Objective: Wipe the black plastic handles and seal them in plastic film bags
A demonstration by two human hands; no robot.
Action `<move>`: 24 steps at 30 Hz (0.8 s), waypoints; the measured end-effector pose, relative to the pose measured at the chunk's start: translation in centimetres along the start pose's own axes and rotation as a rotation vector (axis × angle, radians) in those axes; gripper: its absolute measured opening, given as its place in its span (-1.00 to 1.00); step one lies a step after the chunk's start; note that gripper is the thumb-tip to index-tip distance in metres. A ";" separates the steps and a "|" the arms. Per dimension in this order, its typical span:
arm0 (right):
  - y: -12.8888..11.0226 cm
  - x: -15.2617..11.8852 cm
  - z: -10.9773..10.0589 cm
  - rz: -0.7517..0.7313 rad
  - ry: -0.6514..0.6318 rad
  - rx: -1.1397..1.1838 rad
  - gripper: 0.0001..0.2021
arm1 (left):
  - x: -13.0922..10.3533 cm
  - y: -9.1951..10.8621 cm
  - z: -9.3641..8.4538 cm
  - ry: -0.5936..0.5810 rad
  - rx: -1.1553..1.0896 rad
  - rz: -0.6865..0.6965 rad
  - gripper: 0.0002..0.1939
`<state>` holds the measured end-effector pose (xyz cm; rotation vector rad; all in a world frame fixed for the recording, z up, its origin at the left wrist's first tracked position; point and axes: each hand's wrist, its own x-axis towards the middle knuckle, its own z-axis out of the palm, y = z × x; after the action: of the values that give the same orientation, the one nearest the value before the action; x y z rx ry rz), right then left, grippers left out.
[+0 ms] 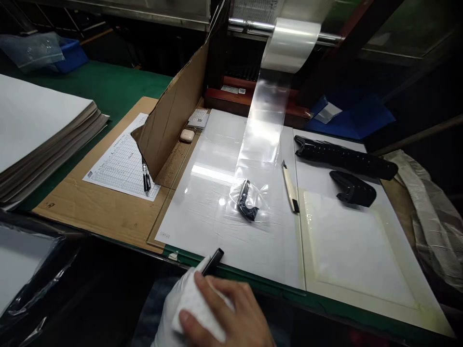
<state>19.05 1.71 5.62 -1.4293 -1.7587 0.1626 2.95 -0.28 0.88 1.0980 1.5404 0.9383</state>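
At the bottom centre my left hand [169, 308], in what looks like a white glove, is closed round a slim black part [213, 262] whose end sticks out. My bare right hand [231, 308] lies over it, its curled fingers gripping a dotted white cloth [200, 308] against the part. A curved black piece [246, 205] rests in clear plastic on the glass-covered white sheet [202, 231]. Clear film [265, 115] runs down to it from a roll [294, 43]. A cutter knife [290, 188] lies to its right.
Two black parts [343, 156] [354, 189] lie at the right, near a blue bin [361, 115]. Upright cardboard [177, 106] stands left of the glass, beside a printed form [119, 164] and a pen [146, 179]. A stack of sheets [39, 130] sits far left.
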 end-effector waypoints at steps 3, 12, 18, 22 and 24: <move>1.1 0.2 -0.6 -0.171 -0.251 -0.066 -0.66 | 0.3 -0.1 0.1 -0.084 0.031 0.083 -0.61; 2.0 0.3 -0.8 -0.191 -0.209 -0.044 -0.72 | 0.3 0.4 0.1 -0.123 0.072 0.155 -0.64; 2.0 0.6 -1.0 -0.216 -0.263 -0.057 -0.68 | 0.3 0.4 0.0 -0.122 0.070 0.179 -0.65; 2.1 0.7 -1.1 -0.237 -0.242 0.000 -0.74 | 0.4 0.4 0.0 -0.099 0.057 0.241 -0.67; 2.1 0.8 -1.2 -0.180 -0.281 -0.037 -0.67 | 0.5 0.3 0.1 -0.100 0.102 0.254 -0.65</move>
<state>21.39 2.64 5.63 -1.3147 -2.1200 0.2456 3.05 0.28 1.01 1.4175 1.4019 0.9660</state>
